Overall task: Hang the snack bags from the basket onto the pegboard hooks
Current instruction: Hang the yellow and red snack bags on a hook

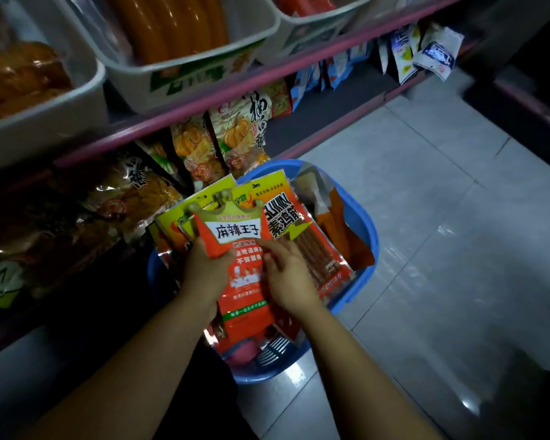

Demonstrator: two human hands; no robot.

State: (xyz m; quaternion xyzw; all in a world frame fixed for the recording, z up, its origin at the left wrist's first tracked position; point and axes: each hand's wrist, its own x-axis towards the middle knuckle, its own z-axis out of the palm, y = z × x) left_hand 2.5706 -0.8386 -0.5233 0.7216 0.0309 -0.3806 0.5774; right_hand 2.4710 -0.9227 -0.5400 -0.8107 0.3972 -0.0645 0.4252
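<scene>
Shelf bags point(229, 134) hang at upper left, above basket.
Left hand point(205, 271) grips left edge of crown-topped orange bag point(235, 246), fingers curled behind, thumb on front.
Right hand point(288, 274) rests flat on same bag, fingers relaxed, holding nothing.
Bag lies atop stack in blue basket point(362, 223).
Step, as judged: picking up.
Next: lift clear, aim hang-hole at hook; none visible.

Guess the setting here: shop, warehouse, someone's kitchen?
Most likely a small grocery or snack shop. Packaged snacks hang in rows under a pink shelf rail, white bins of goods sit above, and a blue basket of snack bags stands on the tiled floor.
</scene>
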